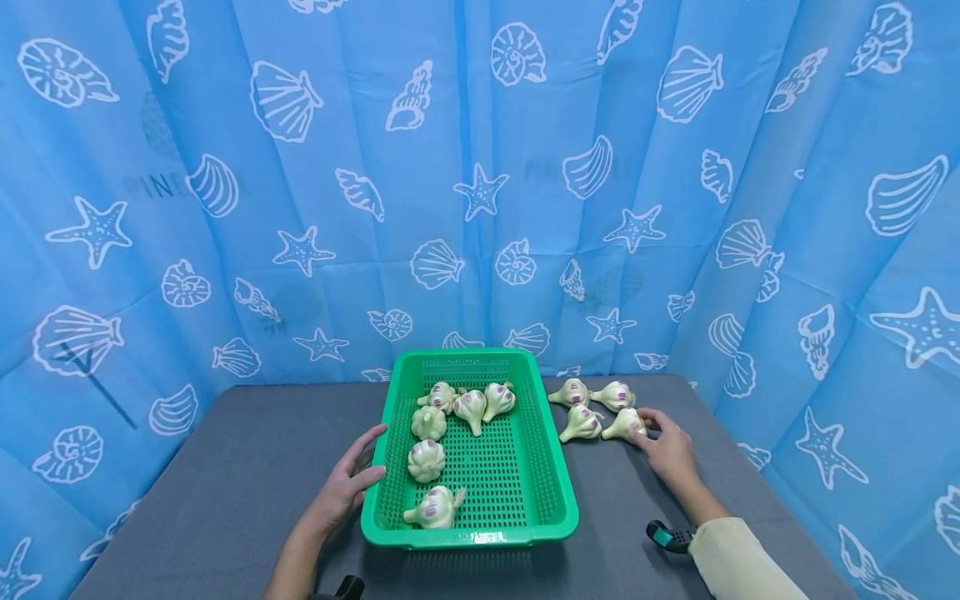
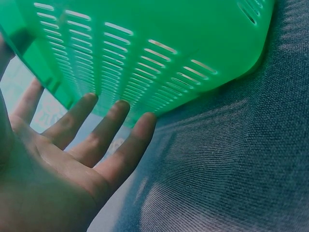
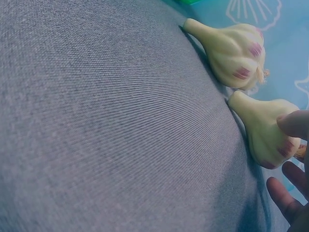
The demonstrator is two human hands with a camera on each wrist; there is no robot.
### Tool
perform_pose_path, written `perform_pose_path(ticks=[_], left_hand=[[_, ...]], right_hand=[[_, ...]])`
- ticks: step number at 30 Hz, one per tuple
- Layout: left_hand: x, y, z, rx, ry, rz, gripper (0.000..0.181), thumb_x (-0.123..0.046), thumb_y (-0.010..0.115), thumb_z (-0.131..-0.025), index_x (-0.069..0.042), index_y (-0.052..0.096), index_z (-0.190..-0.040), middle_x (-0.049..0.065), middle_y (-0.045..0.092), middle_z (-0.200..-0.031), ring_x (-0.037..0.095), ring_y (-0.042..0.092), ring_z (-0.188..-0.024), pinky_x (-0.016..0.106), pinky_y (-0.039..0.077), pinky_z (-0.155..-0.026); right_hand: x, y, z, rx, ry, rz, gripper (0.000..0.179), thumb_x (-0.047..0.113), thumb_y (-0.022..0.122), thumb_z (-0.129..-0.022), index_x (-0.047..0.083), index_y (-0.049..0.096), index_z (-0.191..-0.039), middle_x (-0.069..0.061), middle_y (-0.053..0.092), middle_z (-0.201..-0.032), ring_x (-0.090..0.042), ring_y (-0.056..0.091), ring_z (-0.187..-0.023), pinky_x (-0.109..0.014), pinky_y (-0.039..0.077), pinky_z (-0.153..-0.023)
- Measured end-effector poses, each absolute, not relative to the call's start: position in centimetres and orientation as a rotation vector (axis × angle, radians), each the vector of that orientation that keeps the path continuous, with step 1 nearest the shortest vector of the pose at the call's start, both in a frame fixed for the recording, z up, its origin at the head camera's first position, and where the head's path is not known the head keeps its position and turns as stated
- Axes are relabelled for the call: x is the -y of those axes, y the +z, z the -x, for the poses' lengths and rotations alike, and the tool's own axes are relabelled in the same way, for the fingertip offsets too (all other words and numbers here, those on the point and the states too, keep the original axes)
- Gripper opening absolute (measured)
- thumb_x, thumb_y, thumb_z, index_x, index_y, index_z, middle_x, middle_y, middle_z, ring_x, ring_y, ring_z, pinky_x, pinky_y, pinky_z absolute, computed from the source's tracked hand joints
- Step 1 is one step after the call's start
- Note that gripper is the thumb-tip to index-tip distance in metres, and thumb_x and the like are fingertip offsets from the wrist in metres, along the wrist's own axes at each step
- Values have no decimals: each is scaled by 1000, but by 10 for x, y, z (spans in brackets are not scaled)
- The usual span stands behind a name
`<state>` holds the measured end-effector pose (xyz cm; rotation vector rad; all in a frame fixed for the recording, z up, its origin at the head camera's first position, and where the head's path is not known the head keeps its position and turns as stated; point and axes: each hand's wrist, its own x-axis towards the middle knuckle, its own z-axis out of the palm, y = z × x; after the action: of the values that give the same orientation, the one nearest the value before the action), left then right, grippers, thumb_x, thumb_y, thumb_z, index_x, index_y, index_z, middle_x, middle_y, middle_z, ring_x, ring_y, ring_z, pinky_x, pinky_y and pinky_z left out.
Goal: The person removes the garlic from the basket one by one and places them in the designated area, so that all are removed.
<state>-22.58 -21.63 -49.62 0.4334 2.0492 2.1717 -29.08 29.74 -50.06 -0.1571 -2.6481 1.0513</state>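
Observation:
A green plastic basket [image 1: 472, 537] with slotted walls holds several garlic bulbs [image 1: 426, 461], lying along its left side and far end. My left hand [image 1: 347, 483] is at the basket's left side, its fingers extended and spread. In the left wrist view the fingertips [image 2: 145, 121] are right at the slotted wall. To the basket's right, more garlic bulbs [image 1: 580, 423] lie in two rows on the grey cloth. With thumb and fingers, my right hand [image 1: 670, 446] pinches the nearest right garlic bulb [image 1: 621, 426] by its root end; its stem points left, close over the cloth.
Grey cloth [image 1: 247, 467] covers the table. A blue curtain [image 1: 480, 167] with white shell prints hangs right behind the basket and along both sides. Black devices sit at both wrists, the right one [image 1: 670, 537] with a teal patch.

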Motion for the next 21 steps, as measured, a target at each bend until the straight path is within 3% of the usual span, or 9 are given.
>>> perform_pose_path(ticks=[21], left_hand=[[216,-496,227,-2056,2171,-411,65,-11,53,-98,-17,21,-155,26,20,-154,44,38,-130,46,51,-87]], right_hand=[[-296,-488,297,2603,1038,89,48,18,68,-91,-3,54,-132,-28,54,-128,-43,47,-119,-58,38,-93]])
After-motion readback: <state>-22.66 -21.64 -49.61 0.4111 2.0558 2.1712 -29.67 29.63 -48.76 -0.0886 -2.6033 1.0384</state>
